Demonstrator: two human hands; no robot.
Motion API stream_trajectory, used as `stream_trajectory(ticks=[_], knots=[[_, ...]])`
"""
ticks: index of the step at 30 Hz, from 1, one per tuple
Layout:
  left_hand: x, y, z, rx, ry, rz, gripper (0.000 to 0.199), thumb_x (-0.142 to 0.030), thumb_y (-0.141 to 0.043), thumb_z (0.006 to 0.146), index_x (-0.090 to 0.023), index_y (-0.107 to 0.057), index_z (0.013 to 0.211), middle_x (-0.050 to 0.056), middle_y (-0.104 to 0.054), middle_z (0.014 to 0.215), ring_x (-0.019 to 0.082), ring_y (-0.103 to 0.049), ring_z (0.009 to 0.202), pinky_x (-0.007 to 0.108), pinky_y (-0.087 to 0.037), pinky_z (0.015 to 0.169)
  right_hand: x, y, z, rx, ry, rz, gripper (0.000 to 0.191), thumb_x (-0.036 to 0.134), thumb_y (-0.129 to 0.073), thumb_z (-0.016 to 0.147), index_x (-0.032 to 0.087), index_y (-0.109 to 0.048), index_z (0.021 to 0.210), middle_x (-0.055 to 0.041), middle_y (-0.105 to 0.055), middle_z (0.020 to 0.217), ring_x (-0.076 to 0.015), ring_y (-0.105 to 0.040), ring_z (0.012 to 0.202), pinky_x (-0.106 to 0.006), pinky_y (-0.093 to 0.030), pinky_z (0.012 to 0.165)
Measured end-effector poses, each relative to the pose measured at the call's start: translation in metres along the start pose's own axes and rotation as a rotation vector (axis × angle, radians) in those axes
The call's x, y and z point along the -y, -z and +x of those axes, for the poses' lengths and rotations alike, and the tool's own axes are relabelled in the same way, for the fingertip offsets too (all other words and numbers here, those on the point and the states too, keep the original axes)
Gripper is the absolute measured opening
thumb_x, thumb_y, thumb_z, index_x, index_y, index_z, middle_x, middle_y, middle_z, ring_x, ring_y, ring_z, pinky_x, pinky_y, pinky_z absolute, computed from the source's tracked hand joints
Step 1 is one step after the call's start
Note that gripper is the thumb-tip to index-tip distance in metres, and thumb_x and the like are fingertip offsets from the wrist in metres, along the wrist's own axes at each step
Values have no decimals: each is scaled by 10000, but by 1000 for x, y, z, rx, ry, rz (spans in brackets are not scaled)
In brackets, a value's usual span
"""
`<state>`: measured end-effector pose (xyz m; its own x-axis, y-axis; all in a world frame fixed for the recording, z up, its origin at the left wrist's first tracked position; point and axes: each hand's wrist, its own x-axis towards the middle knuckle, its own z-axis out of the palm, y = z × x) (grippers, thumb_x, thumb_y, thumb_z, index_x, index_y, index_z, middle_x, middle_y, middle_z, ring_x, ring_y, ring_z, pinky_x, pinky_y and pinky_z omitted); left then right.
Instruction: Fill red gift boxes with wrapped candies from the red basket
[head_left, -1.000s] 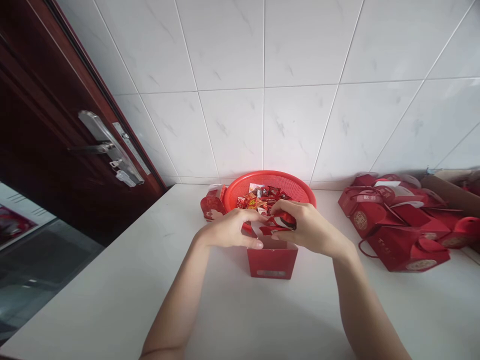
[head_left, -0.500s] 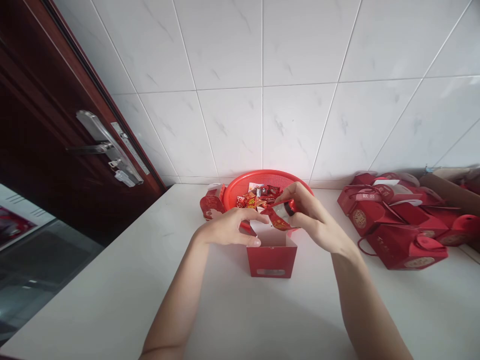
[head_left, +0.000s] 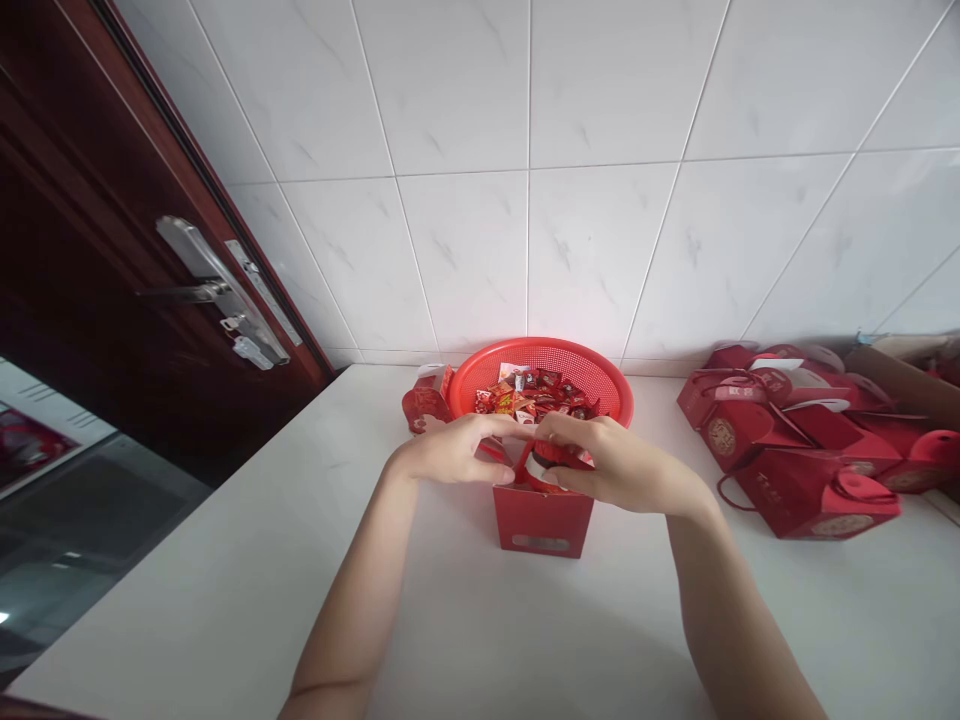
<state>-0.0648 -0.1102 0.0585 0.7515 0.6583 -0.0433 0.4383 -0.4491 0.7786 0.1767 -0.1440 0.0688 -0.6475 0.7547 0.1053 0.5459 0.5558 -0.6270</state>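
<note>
A small red cardboard box (head_left: pixel 541 522) with its top open stands on the white counter. My right hand (head_left: pixel 626 465) grips a small jar (head_left: pixel 541 468) with red and white on it, low in the mouth of the box. The fingers hide much of the jar. My left hand (head_left: pixel 454 450) is curved around the box's upper left side, thumb and fingers apart. Its thumb is close to the rim; whether it touches is unclear. Right behind the hands sits a red plastic basket (head_left: pixel 619 385) holding many wrapped candies (head_left: pixel 517 395).
Several folded red gift boxes (head_left: pixel 810 480) are piled on the right, beside a brown carton (head_left: pixel 889 365). Another red box (head_left: pixel 426 405) stands left of the basket. White tiles rise behind the counter (head_left: pixel 247 560). A dark wooden door (head_left: pixel 97 230) is at the left.
My right hand has moved down and slightly left, bringing the jar from above the box into its mouth. My left hand has stayed nearly in place, its thumb slightly higher.
</note>
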Motion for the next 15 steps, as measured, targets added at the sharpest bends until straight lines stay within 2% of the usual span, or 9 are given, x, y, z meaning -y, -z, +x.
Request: stream_trajectory(ticks=[5,10,15], knots=[[-2,1,-1,16,-24,2,525,-151,-642,850,-258,-616,1363,58,-631,1383,227,-608,1220,332,-490,1026,6,-5,5,86,25,-68,227,103,-577,907,217,-650,1090,18,-649,778,-130,-524,632,-268,-351,611],[0,2,-2,31,-27,29,522,-170,-636,865,-256,-607,1378,65,-618,1395,245,-567,1285,352,-454,1078,5,-17,12,205,-26,-174,252,107,-425,991,201,-659,1001,-3,-629,763,-139,-522,622,-285,-293,560],[0,2,-1,33,4,30,520,-198,-645,867,-245,-606,1383,77,-583,1447,262,-540,1322,376,-432,1108,0,-22,13,187,-51,-163,260,103,-408,982,201,-640,918,-9,-617,732,-143,-507,589,-297,-271,537]])
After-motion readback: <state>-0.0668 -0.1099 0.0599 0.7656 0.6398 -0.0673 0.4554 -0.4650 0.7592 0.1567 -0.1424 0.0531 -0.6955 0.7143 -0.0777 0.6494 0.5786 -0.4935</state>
